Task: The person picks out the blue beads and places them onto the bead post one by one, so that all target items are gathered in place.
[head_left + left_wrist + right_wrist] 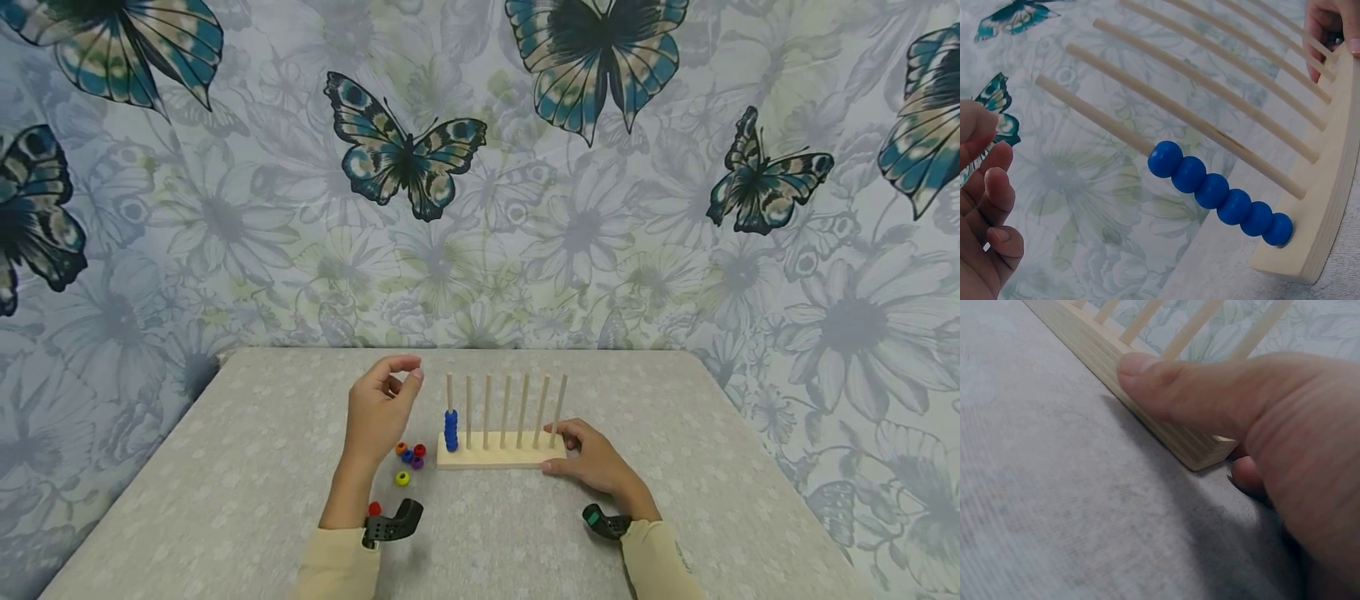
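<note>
On the pale patterned counter [247, 467], head view: pale wooden base [495, 458] carrying seven upright wooden pegs. Leftmost wooden peg [449, 390] holds a stack of round blue beads [451, 431]; other six are bare. Left hand [377, 414] is raised beside that peg, apart from it, fingers loosely bent, no bead visible in it. Right hand [595, 458] grips the base's right end. Loose, left of the base: orange bead [401, 447], red bead [420, 450], blue bead [407, 456], purple bead [417, 462], yellow bead [402, 478] slightly nearer. Second red bead [375, 507] shows by the left wrist.

Left wrist view: six blues, bare peg above them. Left fingers half curled with gaps; tips partly cut off.

Right wrist view: thumb along the base's front edge, clamping it; fingers mostly hidden.

My read: bead-threading, left hand between beads. Next move calls for a bead pinched hole-up, lined over a peg tip, base held steady.
</note>
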Demonstrator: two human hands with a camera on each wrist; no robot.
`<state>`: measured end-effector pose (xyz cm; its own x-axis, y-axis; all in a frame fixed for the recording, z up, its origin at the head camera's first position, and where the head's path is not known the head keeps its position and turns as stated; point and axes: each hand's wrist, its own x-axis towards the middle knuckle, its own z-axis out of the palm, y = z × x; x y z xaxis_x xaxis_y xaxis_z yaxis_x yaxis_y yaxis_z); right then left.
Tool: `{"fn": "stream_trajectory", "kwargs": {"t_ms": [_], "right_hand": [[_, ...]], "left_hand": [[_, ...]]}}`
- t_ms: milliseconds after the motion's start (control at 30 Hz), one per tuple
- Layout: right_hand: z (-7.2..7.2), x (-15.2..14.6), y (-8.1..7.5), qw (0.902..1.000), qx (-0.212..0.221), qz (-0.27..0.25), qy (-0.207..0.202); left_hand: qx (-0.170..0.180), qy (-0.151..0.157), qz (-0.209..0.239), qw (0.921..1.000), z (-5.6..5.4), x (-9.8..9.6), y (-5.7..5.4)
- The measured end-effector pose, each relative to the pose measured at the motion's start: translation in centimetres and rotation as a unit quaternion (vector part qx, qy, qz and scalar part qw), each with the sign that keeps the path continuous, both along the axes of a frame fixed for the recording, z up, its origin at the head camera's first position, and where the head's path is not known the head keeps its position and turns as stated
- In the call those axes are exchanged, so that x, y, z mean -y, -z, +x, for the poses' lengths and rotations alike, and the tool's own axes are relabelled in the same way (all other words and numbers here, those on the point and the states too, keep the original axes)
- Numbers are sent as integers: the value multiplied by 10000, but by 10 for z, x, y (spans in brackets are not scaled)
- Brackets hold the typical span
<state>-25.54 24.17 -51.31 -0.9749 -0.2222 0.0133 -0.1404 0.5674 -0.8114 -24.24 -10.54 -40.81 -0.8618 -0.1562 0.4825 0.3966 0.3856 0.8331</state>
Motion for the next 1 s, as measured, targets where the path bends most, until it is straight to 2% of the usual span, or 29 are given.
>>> {"fn": "stream_trajectory", "kwargs": {"t_ms": [200, 467, 633, 1000], "right_hand": [[0, 1, 0, 10000, 25, 14, 17], [-3, 0, 4, 10000, -38, 5, -61], [-2, -1, 3, 10000, 9, 34, -1], [-1, -1, 2, 10000, -30, -26, -23]], "left_hand": [[55, 41, -99, 9999, 0, 1, 1], [262, 51, -592, 9979, 1, 8, 5], [521, 195, -931, 9941, 1, 15, 15], [858, 156, -1270, 9881, 5, 27, 33]]}}
